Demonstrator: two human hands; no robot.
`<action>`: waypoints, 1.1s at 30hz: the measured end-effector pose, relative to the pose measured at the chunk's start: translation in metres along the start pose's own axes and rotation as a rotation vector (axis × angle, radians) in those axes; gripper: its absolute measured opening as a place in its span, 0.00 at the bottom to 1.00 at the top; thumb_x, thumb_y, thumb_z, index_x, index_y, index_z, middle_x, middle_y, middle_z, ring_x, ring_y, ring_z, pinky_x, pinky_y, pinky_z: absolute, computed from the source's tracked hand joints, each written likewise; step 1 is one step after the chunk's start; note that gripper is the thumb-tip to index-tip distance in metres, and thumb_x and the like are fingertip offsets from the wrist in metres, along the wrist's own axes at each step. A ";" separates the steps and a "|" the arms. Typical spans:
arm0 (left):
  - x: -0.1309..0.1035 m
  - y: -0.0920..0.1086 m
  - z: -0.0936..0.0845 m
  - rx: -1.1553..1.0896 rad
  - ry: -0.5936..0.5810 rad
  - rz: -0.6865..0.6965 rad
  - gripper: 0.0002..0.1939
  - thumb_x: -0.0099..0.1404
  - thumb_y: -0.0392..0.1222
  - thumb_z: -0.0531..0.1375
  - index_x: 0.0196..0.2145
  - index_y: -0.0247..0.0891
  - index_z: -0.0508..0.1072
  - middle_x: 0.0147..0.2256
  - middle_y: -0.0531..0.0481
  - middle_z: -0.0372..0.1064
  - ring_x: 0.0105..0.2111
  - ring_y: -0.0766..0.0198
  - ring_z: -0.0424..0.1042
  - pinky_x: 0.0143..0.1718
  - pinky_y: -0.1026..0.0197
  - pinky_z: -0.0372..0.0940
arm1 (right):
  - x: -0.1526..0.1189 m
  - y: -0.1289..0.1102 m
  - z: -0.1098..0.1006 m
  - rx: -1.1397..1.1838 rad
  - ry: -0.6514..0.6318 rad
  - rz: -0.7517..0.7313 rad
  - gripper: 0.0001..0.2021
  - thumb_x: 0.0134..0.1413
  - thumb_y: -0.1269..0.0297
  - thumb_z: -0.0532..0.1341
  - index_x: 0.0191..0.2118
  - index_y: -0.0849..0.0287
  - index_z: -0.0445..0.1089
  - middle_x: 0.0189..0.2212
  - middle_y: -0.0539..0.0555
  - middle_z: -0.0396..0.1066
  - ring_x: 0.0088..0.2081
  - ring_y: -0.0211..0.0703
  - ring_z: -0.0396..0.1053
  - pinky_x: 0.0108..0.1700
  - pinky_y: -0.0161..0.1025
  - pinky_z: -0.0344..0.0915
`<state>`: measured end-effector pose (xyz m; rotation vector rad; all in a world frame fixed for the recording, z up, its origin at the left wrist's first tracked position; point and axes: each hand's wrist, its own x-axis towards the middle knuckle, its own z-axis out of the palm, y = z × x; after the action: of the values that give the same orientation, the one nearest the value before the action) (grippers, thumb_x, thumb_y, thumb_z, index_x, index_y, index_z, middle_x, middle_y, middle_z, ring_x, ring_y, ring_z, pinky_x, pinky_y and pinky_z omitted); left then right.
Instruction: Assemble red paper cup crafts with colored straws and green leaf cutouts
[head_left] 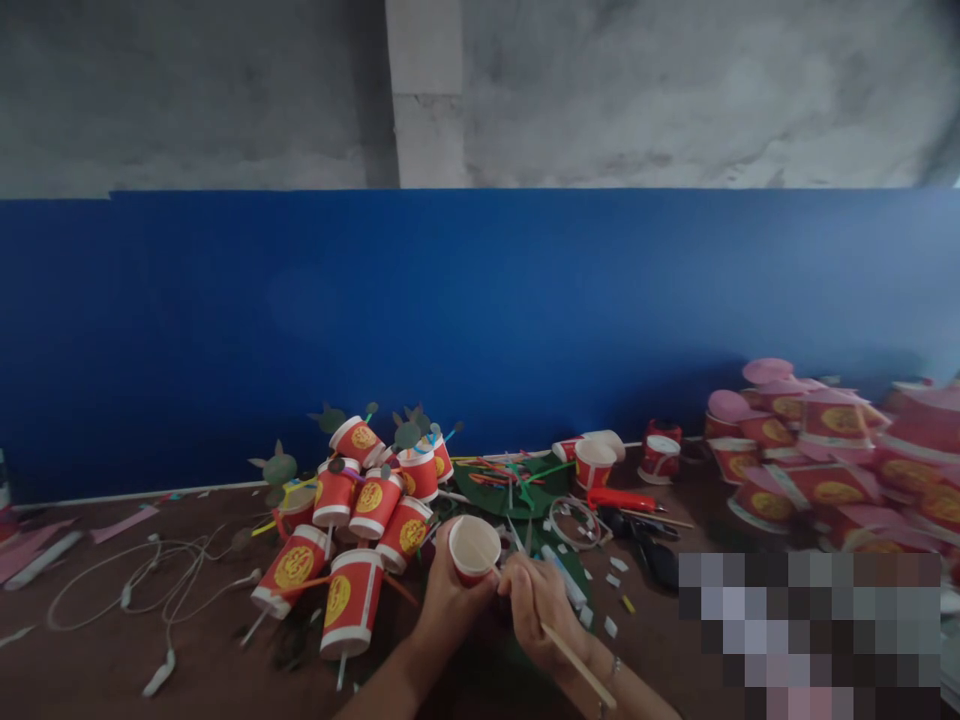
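A paper cup (474,549) with a white rim and pale inside is gripped by my left hand (448,592), its mouth tilted up toward the camera. My right hand (536,605) is closed around a thin wooden stick (576,664). The stick's near end sticks out below that hand, and its other end points at the cup's rim. Just left of my left hand lies a pile of red cups (350,603) with yellow prints, some fitted with straws and green paper heads (279,467).
White earphones (159,672) lie at the left. Behind my hands are colored straws on green paper (471,485), a red-handled tool (621,499) and black scissors-like handles (660,562). Pink-trimmed cups (836,420) are heaped at the right, before a blue wall panel (450,300).
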<state>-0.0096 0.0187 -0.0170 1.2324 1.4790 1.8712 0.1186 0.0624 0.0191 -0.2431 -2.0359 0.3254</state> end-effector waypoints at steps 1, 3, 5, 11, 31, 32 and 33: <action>0.000 0.001 0.000 -0.002 -0.001 -0.002 0.30 0.48 0.35 0.64 0.49 0.39 0.61 0.40 0.49 0.68 0.40 0.58 0.69 0.45 0.56 0.64 | 0.000 -0.001 0.000 0.000 -0.001 0.004 0.18 0.64 0.72 0.41 0.26 0.56 0.61 0.19 0.50 0.63 0.20 0.39 0.63 0.25 0.36 0.60; 0.000 0.002 0.001 -0.004 0.000 0.000 0.29 0.47 0.34 0.64 0.48 0.39 0.62 0.39 0.50 0.68 0.39 0.59 0.69 0.44 0.57 0.64 | 0.000 -0.002 0.001 -0.002 0.006 0.001 0.17 0.63 0.73 0.41 0.27 0.56 0.60 0.19 0.50 0.63 0.21 0.39 0.63 0.25 0.36 0.61; 0.001 0.002 0.001 -0.005 0.013 0.000 0.29 0.46 0.34 0.64 0.47 0.39 0.62 0.39 0.50 0.68 0.39 0.59 0.69 0.44 0.57 0.64 | 0.000 -0.003 0.001 -0.002 0.011 -0.004 0.17 0.63 0.73 0.41 0.27 0.56 0.60 0.18 0.50 0.63 0.20 0.38 0.63 0.25 0.36 0.61; 0.000 -0.003 0.000 0.002 0.001 0.022 0.30 0.47 0.33 0.65 0.48 0.39 0.62 0.40 0.50 0.66 0.39 0.59 0.68 0.44 0.57 0.63 | 0.000 0.000 0.001 0.038 -0.018 -0.056 0.16 0.63 0.73 0.42 0.26 0.55 0.59 0.18 0.49 0.62 0.19 0.39 0.63 0.24 0.36 0.61; -0.011 0.011 0.004 0.051 -0.094 0.113 0.28 0.51 0.39 0.65 0.48 0.40 0.61 0.44 0.46 0.68 0.41 0.57 0.70 0.44 0.56 0.66 | 0.008 0.005 -0.008 -0.078 -0.101 -0.121 0.03 0.55 0.71 0.52 0.33 0.56 0.61 0.20 0.50 0.66 0.21 0.39 0.63 0.25 0.35 0.59; -0.008 0.009 0.002 0.026 -0.028 0.085 0.28 0.51 0.40 0.65 0.48 0.40 0.61 0.44 0.46 0.68 0.41 0.57 0.70 0.44 0.56 0.66 | 0.006 0.007 -0.009 -0.078 -0.111 -0.144 0.04 0.52 0.70 0.55 0.36 0.57 0.61 0.22 0.50 0.67 0.22 0.40 0.64 0.26 0.36 0.60; -0.004 0.007 0.000 0.015 0.035 0.060 0.28 0.51 0.41 0.65 0.48 0.39 0.60 0.44 0.45 0.67 0.41 0.57 0.70 0.44 0.55 0.66 | 0.004 0.010 -0.010 -0.068 -0.112 -0.153 0.07 0.50 0.70 0.56 0.38 0.58 0.62 0.24 0.51 0.68 0.23 0.40 0.65 0.27 0.36 0.61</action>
<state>-0.0065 0.0129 -0.0122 1.2709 1.4914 1.9333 0.1262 0.0741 0.0242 -0.1121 -2.1643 0.1784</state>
